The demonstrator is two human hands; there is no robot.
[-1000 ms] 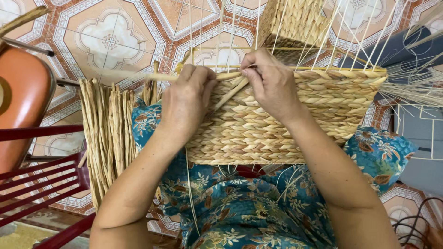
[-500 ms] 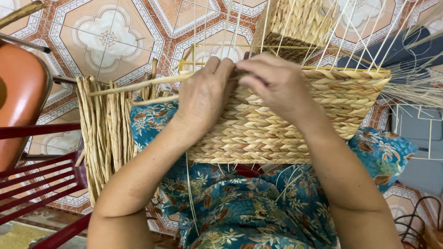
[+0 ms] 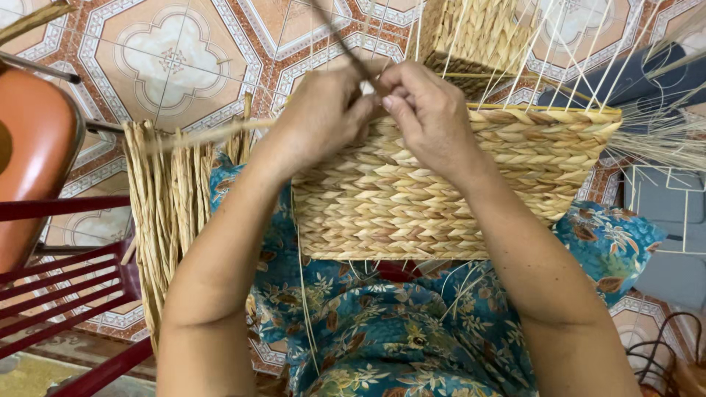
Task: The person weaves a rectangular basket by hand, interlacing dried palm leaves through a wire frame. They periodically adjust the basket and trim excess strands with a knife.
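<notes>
A woven straw basket (image 3: 441, 198) lies on my lap over blue flowered cloth. My left hand (image 3: 320, 114) and my right hand (image 3: 430, 110) meet at the basket's top rim, fingertips pinched together on a straw strand (image 3: 334, 33) that runs up and away. A long pale strand (image 3: 206, 134) stretches left from under my left hand. Thin white wire ribs (image 3: 544, 51) stick up from the rim.
A bundle of dried straw (image 3: 165, 213) hangs at my left knee. An orange chair seat (image 3: 33, 154) and dark red chair bars (image 3: 59, 294) stand at the left. Another woven basket (image 3: 478, 33) sits beyond on the patterned tile floor (image 3: 169, 51). White wire frames (image 3: 665, 206) lie right.
My hands have drawn together at the middle of the rim and lifted a strand upward. The long strand that lay along the rim now trails lower at the left.
</notes>
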